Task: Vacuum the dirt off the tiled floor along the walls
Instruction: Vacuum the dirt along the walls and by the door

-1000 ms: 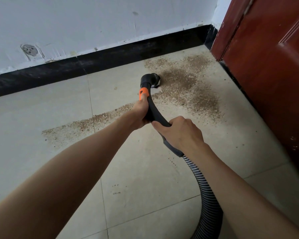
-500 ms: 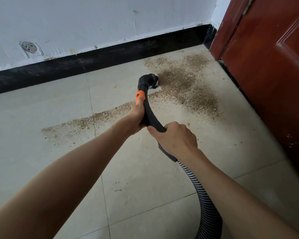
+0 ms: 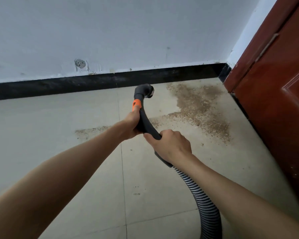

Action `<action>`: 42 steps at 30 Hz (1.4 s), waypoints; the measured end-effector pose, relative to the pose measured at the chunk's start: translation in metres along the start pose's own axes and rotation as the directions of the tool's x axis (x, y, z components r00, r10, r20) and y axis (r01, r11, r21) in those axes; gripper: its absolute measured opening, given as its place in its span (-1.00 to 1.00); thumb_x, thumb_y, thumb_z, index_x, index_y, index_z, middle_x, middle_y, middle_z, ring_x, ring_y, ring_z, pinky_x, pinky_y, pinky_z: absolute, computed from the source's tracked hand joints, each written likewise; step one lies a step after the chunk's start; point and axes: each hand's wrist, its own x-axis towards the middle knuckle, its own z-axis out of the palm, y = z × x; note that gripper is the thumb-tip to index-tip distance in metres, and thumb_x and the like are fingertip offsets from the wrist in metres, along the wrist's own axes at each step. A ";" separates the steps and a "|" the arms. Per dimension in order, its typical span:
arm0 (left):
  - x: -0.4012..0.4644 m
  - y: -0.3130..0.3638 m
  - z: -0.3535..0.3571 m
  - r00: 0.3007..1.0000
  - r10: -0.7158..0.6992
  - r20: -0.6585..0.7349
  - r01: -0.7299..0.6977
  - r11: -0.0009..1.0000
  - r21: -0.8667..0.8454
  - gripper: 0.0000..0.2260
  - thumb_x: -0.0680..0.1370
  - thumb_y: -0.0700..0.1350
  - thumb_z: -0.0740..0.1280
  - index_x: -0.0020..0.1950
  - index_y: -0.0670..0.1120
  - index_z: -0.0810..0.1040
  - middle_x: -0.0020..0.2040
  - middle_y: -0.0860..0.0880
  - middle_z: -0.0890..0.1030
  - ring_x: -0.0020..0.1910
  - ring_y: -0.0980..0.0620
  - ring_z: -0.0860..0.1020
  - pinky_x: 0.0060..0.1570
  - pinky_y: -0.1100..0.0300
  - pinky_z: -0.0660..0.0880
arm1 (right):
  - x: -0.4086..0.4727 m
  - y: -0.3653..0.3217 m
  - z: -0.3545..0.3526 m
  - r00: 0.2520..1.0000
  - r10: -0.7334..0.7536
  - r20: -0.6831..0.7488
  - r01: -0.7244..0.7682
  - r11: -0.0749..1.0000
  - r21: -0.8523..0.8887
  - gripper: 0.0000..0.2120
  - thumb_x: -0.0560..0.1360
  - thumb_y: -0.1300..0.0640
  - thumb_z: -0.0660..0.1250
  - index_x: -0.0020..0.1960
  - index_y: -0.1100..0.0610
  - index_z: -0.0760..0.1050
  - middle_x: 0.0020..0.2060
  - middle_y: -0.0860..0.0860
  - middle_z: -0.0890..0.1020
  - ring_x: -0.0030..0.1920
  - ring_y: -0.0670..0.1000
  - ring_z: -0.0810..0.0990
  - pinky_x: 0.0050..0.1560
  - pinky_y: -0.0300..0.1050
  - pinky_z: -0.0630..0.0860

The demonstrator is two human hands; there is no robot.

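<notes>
A person grips a black vacuum handle with both hands above a tiled floor, seen from a head-worn camera looking down along bare forearms. The left hand is wrapped around the curved handle just below its orange band, thumb lying up toward the band. The right hand is clamped around the handle's lower end, knuckles up, where the black tube joins a ribbed, striped hose that trails away from the handle to the bottom edge of the frame.

The handle's bent nozzle points to the right of the handle, its small bristled mouth raised close to the black skirting board; whether it touches the floor cannot be told. The skirting runs along the foot of a white wall, which bears a round patched mark up and left of the nozzle.

The dirt, a wide brown, gritty patch, spreads to the right of the nozzle, from the skirting toward a red-brown wooden door that closes off the right side of the scene. A thinner strip of the same grit lies left of the handle, partly hidden behind the left wrist. A few dark specks dot the tile nearer the camera, below the handle and between the two forearms.
</notes>
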 end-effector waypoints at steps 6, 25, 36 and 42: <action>-0.039 0.029 -0.087 0.989 0.099 -0.111 -0.116 0.982 -0.150 -0.32 0.56 0.30 0.07 0.42 -0.22 0.23 0.29 -0.21 0.43 0.11 -0.15 0.48 -0.02 0.02 0.41 | -0.008 -0.089 0.005 0.980 -0.196 0.024 0.197 0.978 -0.070 -0.48 0.50 -0.39 0.11 -0.26 0.05 0.45 -0.32 -0.02 0.61 -0.33 0.04 0.55 -0.38 -0.13 0.33; -0.075 -0.104 -0.231 0.968 -0.007 -0.252 -0.076 0.944 -0.320 -0.62 0.60 0.17 0.10 0.21 -0.10 0.25 -0.05 -0.01 0.48 -0.11 0.07 0.50 -0.32 0.18 0.44 | -0.067 -0.122 0.142 0.931 -0.250 0.267 0.288 0.950 -0.117 -0.39 0.41 -0.48 0.10 -0.31 0.08 0.41 -0.40 -0.05 0.59 -0.36 0.02 0.57 -0.40 -0.16 0.40; -0.072 -0.114 -0.227 0.957 -0.005 -0.290 -0.075 0.962 -0.263 -0.59 0.60 0.19 0.09 0.16 -0.15 0.30 -0.05 -0.05 0.49 -0.09 0.04 0.52 -0.28 0.17 0.47 | -0.070 -0.115 0.142 0.922 -0.257 0.289 0.297 0.949 -0.106 -0.42 0.44 -0.46 0.11 -0.33 0.07 0.37 -0.40 -0.05 0.58 -0.36 -0.01 0.54 -0.42 -0.15 0.30; -0.069 -0.088 -0.227 0.954 -0.004 -0.300 -0.077 0.963 -0.257 -0.58 0.61 0.20 0.09 0.20 -0.15 0.28 -0.05 -0.07 0.48 -0.12 0.01 0.52 -0.32 0.14 0.47 | -0.052 -0.132 0.132 0.912 -0.246 0.329 0.283 0.957 -0.070 -0.40 0.45 -0.46 0.11 -0.27 0.07 0.47 -0.31 -0.01 0.63 -0.28 0.05 0.60 -0.33 -0.13 0.43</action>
